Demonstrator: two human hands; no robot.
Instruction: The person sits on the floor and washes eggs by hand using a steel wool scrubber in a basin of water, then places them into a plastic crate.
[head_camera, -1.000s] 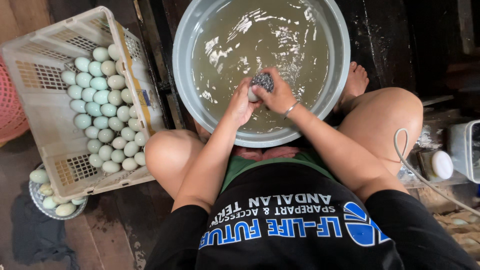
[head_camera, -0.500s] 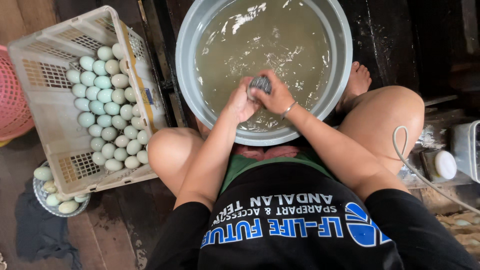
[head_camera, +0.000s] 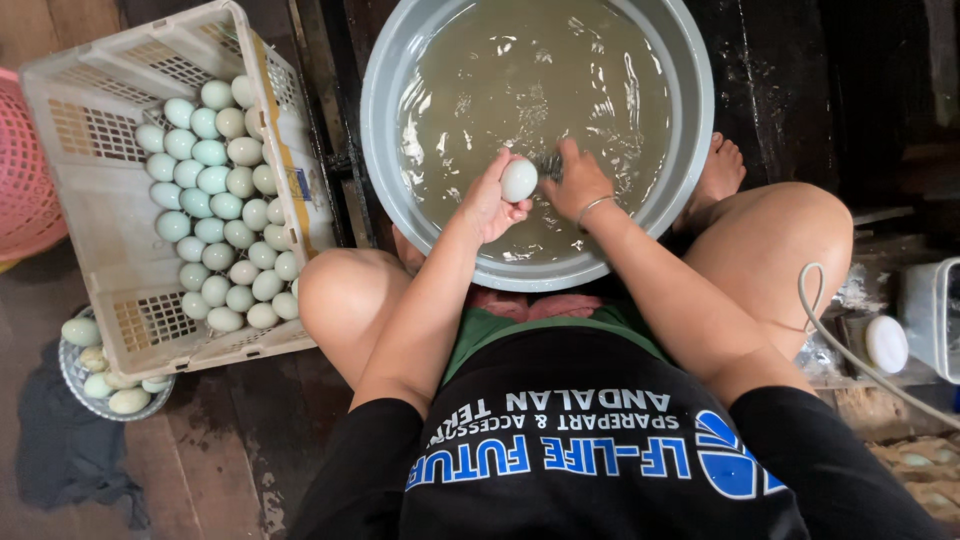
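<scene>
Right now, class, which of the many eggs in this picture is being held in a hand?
The pale egg gripped in the left hand over the grey basin. All the others lie untouched in the white crate or the small basket on the floor.

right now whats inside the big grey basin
Murky brownish water fills the round grey basin. The right hand dips in, gripping something hidden; the left hand holds a pale egg above it.

This looks like a small egg-washing spot at a home or farm yard. A person sits low on a dark wooden floor (head_camera: 215, 465). Beside the big grey basin (head_camera: 385, 90) of cloudy water stands a white crate (head_camera: 120, 230) full of pale green eggs (head_camera: 215, 200). A small basket (head_camera: 75, 375) of eggs sits near the crate.
</scene>
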